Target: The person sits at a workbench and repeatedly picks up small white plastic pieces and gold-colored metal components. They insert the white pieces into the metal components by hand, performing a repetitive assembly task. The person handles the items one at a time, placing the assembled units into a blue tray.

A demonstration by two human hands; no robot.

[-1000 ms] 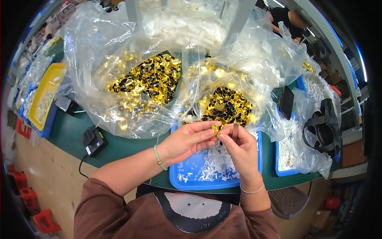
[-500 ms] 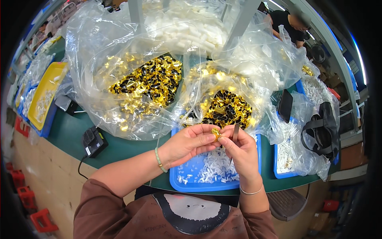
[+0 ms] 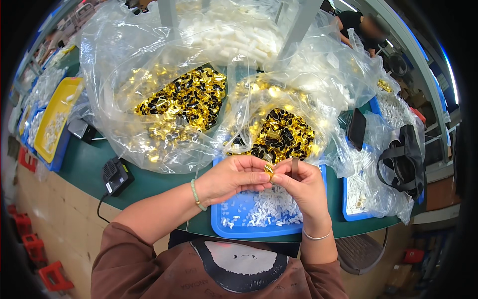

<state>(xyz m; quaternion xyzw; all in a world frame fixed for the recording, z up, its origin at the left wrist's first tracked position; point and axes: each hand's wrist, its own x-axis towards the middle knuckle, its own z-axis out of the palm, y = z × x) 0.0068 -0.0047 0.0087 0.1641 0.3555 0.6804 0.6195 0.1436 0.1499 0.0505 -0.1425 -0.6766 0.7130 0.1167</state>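
Observation:
My left hand [image 3: 245,175] and my right hand [image 3: 299,182] meet over the blue tray [image 3: 219,231], both closed on one small shiny gold piece [image 3: 269,170]. Fingertips and thumbs pinch it from either side and hide part of it. A thin dark strip, perhaps a tool, [image 3: 295,168] also stands between the fingers of my right hand. Small white plastic parts [image 3: 271,212] lie loose in the tray below. Just beyond my hands, an opened clear bag holds many gold-and-black pieces [image 3: 286,134].
A second clear bag of gold-and-black pieces [image 3: 194,97] lies to the left, with white parts [image 3: 234,40] behind. A black device [image 3: 117,177] sits on the green table. At right are a phone [image 3: 356,129], a black bag [image 3: 402,162] and a tray of white parts [image 3: 356,199]. A person [image 3: 361,30] works at far right.
The gold piece has turned slightly between my fingertips, and both hands have shifted a little. My right hand's wrist has moved slightly to the right.

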